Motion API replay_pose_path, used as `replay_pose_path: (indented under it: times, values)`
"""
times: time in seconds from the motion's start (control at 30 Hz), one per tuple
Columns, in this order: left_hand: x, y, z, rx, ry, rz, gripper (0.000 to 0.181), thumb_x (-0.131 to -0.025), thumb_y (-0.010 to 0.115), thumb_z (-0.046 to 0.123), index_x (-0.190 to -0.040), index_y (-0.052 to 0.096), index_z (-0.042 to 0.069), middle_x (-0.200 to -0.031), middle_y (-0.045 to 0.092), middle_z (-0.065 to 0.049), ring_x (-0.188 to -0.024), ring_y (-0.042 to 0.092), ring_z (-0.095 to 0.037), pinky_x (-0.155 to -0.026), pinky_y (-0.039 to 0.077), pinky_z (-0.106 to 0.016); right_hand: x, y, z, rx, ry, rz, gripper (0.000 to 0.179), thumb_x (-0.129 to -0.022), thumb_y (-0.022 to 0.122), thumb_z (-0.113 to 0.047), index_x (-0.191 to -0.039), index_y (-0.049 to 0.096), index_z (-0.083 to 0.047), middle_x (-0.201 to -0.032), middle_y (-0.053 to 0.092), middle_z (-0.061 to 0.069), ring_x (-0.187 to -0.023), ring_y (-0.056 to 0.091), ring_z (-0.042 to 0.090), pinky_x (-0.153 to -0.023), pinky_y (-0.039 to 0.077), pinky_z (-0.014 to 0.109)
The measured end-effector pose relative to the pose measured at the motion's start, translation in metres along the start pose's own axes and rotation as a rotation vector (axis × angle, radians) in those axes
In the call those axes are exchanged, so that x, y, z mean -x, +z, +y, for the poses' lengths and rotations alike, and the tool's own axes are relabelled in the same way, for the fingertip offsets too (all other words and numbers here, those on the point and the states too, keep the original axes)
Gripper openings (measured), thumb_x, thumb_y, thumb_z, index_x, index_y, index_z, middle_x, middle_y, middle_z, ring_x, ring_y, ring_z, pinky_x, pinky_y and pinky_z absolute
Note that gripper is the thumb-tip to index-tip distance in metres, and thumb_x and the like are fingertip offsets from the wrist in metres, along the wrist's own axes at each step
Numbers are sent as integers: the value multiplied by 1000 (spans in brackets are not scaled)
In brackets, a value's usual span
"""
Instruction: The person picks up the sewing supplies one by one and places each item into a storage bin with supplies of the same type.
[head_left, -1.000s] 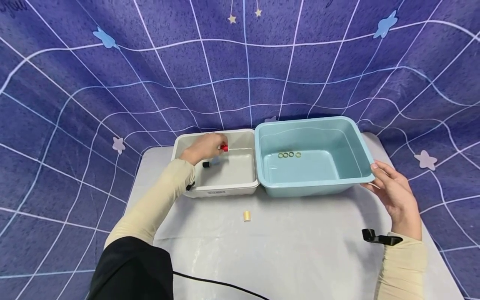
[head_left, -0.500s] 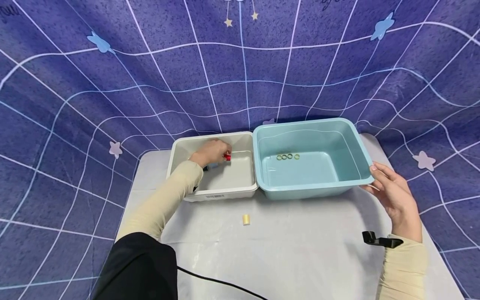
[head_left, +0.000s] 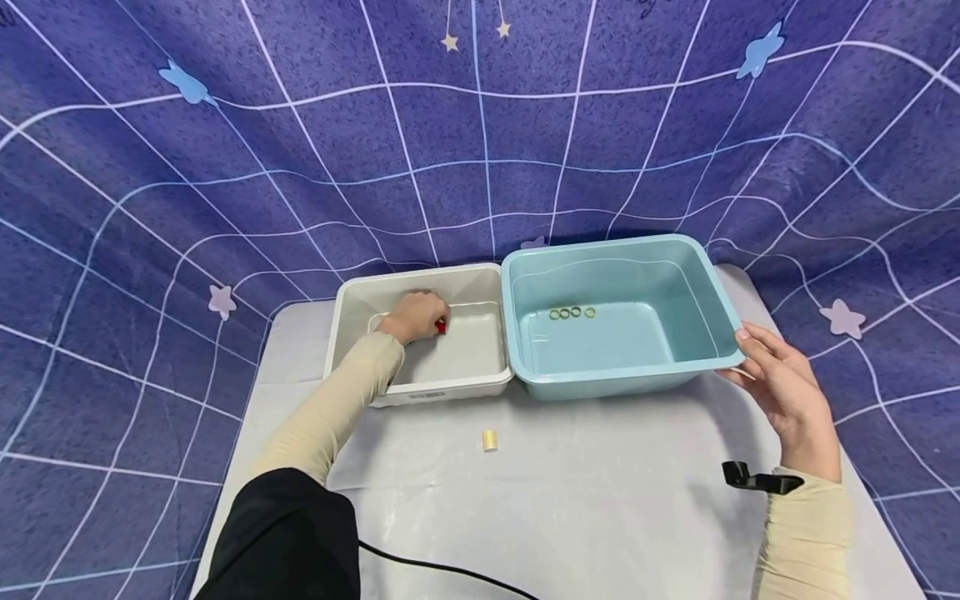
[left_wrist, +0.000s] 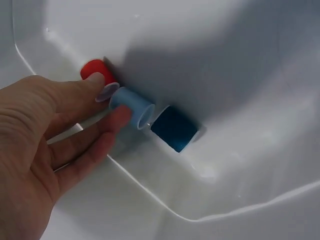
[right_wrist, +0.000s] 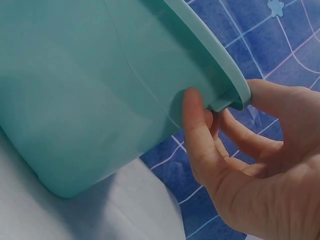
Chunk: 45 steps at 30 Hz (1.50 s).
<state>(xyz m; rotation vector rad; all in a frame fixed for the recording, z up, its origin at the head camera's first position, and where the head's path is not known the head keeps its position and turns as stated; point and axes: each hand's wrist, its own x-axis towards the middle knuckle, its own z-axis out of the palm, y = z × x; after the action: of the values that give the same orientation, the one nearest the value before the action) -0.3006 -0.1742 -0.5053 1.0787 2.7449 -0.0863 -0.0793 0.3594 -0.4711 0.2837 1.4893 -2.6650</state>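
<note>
In the white bin [head_left: 480, 379], my left hand [head_left: 416, 317] pinches a red thread spool [left_wrist: 96, 71] between thumb and index finger, low over the bin floor. The red spool's end meets a light blue spool [left_wrist: 131, 107], whose side a fingertip of the same hand touches. A dark blue spool [left_wrist: 174, 128] lies just past it, so the three form a slanting row. From above, the hand hides both blue spools. My right hand [head_left: 787, 383] grips the corner rim of the light blue bin [right_wrist: 100, 85], thumb at the rim and fingers under it.
Several small greenish rings [head_left: 575, 312] sit in a row on the light blue bin's floor. A yellow spool [head_left: 490, 440] stands on the white tabletop [head_left: 585, 500] in front of the bins. A black cable [head_left: 442, 568] crosses the near edge; a purple curtain [head_left: 480, 125] rises behind.
My left hand has carried the red spool down and toward the front of the white bin, to the blue spools, which it now covers from above. My right hand stays on the rim.
</note>
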Motion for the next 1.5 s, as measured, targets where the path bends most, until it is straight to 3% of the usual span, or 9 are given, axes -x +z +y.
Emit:
replay_pose_path:
  times: [0.23, 0.53, 0.7, 0.87, 1.13, 1.37, 1.5]
  values:
    - [1, 4, -4, -46, 13, 21, 15, -78, 80, 6, -87, 79, 19, -92, 78, -3, -91, 73, -30, -84, 60, -49, 0, 0, 1, -2, 7, 4, 26, -107, 52, -3, -121, 71, -14, -108, 80, 2, -93, 79, 15, -77, 65, 31]
    - [5, -4, -7, 9, -30, 9, 18, -79, 81, 7, -95, 81, 16, -95, 78, -4, -96, 73, -29, -87, 60, -49, -2, 0, 2, 8, 1, 0, 26, -107, 52, -3, -121, 72, -14, -107, 81, 2, -93, 79, 15, -76, 65, 31]
    - [9, -17, -8, 19, -66, 51, 21, -84, 74, 5, -102, 81, 13, -101, 80, -5, -99, 75, -32, -89, 60, -49, -1, 0, 1, 2, -1, 2, 27, -107, 52, -3, -121, 72, -14, -107, 81, 3, -92, 79, 15, -76, 65, 31]
    - [21, -41, -6, 65, -86, 89, 20, -84, 68, 4, -101, 78, 9, -99, 79, -7, -96, 75, -33, -85, 60, -49, -1, 1, 2, -15, -2, 1, 27, -107, 51, -3, -120, 73, -12, -107, 81, 4, -93, 79, 16, -76, 66, 32]
    - [42, -72, -2, 151, -185, 157, 30, -94, 69, 10, -123, 75, 16, -108, 81, -1, -104, 76, -32, -83, 60, -52, -2, 1, 4, -17, 8, 5, 26, -107, 52, -3, -119, 73, -13, -106, 81, 3, -91, 79, 16, -76, 66, 32]
    - [60, -84, 12, 255, -201, 217, 28, -98, 69, 16, -126, 73, 14, -111, 80, -1, -104, 75, -28, -86, 57, -46, -1, 0, 3, -29, 11, 11, 26, -107, 52, -3, -119, 73, -12, -105, 81, 4, -90, 79, 16, -75, 66, 32]
    - [73, -85, 23, 335, -236, 286, 27, -99, 67, 16, -125, 73, 17, -110, 80, 1, -96, 76, -21, -82, 56, -43, -2, 0, 3, -34, 13, 5, 27, -107, 51, -2, -119, 73, -12, -105, 81, 4, -90, 79, 17, -75, 66, 32]
